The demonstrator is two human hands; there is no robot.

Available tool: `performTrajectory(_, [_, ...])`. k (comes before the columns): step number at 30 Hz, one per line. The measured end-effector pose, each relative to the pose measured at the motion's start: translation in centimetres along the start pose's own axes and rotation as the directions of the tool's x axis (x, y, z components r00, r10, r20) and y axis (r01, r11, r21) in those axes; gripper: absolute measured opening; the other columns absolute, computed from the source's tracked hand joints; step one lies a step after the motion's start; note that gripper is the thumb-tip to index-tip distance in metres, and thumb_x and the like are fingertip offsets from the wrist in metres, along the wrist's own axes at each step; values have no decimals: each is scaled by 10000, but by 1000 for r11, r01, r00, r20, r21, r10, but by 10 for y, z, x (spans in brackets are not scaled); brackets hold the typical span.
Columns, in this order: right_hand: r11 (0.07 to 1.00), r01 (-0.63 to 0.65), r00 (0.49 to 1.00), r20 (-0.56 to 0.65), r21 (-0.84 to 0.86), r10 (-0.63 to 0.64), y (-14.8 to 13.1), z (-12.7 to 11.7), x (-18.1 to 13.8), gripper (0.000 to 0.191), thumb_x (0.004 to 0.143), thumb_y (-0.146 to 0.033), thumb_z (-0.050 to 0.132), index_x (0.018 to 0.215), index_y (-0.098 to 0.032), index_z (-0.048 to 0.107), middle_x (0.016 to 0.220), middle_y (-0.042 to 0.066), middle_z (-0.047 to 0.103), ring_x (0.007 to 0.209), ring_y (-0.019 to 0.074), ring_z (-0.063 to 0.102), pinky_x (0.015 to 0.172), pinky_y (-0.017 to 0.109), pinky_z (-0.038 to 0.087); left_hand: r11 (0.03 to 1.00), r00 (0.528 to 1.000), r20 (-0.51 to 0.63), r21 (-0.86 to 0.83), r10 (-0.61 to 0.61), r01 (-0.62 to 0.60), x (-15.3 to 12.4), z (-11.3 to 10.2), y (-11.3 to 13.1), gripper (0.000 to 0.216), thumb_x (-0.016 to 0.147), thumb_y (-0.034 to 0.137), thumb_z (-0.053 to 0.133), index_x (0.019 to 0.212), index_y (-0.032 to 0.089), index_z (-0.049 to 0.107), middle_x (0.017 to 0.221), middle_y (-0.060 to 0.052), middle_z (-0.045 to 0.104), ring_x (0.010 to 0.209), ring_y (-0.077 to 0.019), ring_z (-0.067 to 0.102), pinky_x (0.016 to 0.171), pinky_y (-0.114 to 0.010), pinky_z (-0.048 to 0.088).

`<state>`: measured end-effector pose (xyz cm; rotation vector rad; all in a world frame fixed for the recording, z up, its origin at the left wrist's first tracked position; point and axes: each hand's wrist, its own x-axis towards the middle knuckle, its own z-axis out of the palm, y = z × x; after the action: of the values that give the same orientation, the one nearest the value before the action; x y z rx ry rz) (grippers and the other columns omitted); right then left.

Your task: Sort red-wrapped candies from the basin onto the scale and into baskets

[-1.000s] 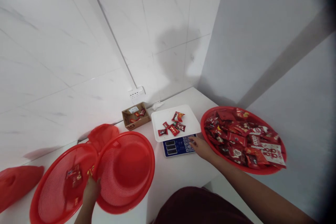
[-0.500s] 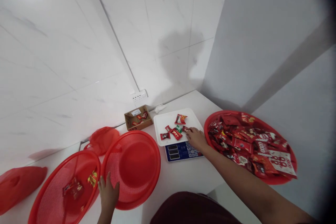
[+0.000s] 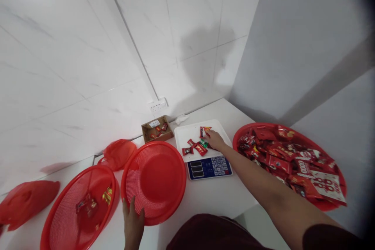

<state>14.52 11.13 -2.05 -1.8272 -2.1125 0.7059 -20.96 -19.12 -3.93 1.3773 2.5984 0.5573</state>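
Note:
In the head view my right hand [image 3: 215,140] reaches over the white tray of a digital scale [image 3: 184,132]. Its fingertips are closed on the edge of a red-and-yellow snack packet [image 3: 202,132], partly covered by the hand. Just nearer on the tray lie a green wrapped candy [image 3: 204,143] and several small red wrapped candies [image 3: 200,149]; one is partly under my hand. My left hand [image 3: 133,220], fingers spread, rests at the near-left rim of a red plastic basket [image 3: 155,175] with nothing inside.
Right of the scale, a wide red basket [image 3: 238,129] is heaped with red packets. Another red basket [image 3: 58,207] at left holds a few packets. Behind stand a small cardboard box [image 3: 148,134] with candies and a red plastic bag [image 3: 118,154]; another red bag [image 3: 29,201] lies far left.
My right hand has moved away from me across the tray, from a small red candy to the red-and-yellow packet. My left hand has shifted down along the basket rim. The view has turned slightly.

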Motion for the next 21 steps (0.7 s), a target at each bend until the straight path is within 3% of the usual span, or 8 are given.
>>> performTrajectory(5, [989, -101, 990, -92, 106, 111, 3, -6, -11, 388, 870, -248, 309, 1145, -123, 552, 1157, 124, 583, 1071, 211, 524, 897, 315, 388, 997, 996, -81, 68, 43, -37, -1, 4, -2, 483, 791, 356, 372, 1206, 120, 446, 1431, -175, 226, 1336, -297, 191, 1034, -464, 298])
performTrajectory(8, [981, -90, 988, -112, 173, 111, -11, -7, -27, 398, 871, -272, 313, 1168, -135, 540, 1181, 109, 577, 1093, 197, 519, 914, 317, 397, 973, 995, 70, 213, 75, -88, -4, 3, 2, 450, 820, 320, 334, 1189, 114, 487, 1342, -167, 417, 1315, -312, 241, 1009, -512, 297])
performTrajectory(10, [971, 5, 995, -102, 238, 20, -30, -5, -42, 385, 871, -301, 330, 1166, -179, 547, 1185, 69, 583, 1097, 170, 520, 929, 298, 397, 932, 963, 255, 319, 90, -171, -8, 1, 3, 395, 825, 229, 317, 1131, 174, 561, 1258, -113, 534, 1301, -319, 270, 1001, -581, 243])
performTrajectory(12, [919, 194, 981, -76, 343, -179, -52, -2, -56, 385, 871, -333, 344, 1198, -232, 522, 1229, 32, 559, 1133, 155, 497, 960, 305, 380, 887, 921, 380, 393, 81, -241, -11, -3, 2, 406, 806, 146, 319, 1067, 253, 611, 1230, -56, 572, 1300, -310, 277, 989, -641, 174])
performTrajectory(15, [830, 384, 914, -40, 404, -403, -70, 1, -66, 447, 863, -375, 372, 1295, -265, 414, 1353, 30, 439, 1243, 162, 384, 1022, 338, 311, 865, 911, 411, 450, 22, -223, -15, -9, -4, 421, 807, 142, 320, 1050, 311, 620, 1242, -19, 570, 1302, -291, 280, 983, -661, 141])
performTrajectory(17, [905, 320, 944, -9, 281, -331, -66, 4, -64, 523, 836, -398, 427, 1330, -238, 365, 1409, 75, 349, 1296, 202, 294, 1042, 376, 266, 880, 929, 370, 449, -26, -155, -18, -12, -9, 401, 829, 195, 308, 1062, 311, 613, 1238, -14, 573, 1300, -284, 289, 986, -648, 166])
performTrajectory(19, [984, 150, 988, 25, 98, -153, -50, 8, -57, 624, 790, -434, 496, 1349, -210, 333, 1438, 132, 269, 1323, 282, 208, 1030, 470, 235, 898, 948, 314, 431, -58, -88, -21, -13, -14, 382, 843, 252, 302, 1078, 288, 601, 1241, -26, 570, 1300, -279, 293, 987, -630, 199])
performTrajectory(21, [998, 8, 998, 70, -56, -4, -32, 15, -50, 710, 745, -482, 541, 1361, -223, 303, 1456, 158, 205, 1324, 354, 146, 991, 566, 208, 909, 964, 253, 416, -84, -30, -23, -11, -17, 376, 845, 297, 310, 1103, 257, 581, 1256, -45, 555, 1302, -271, 292, 988, -610, 225])
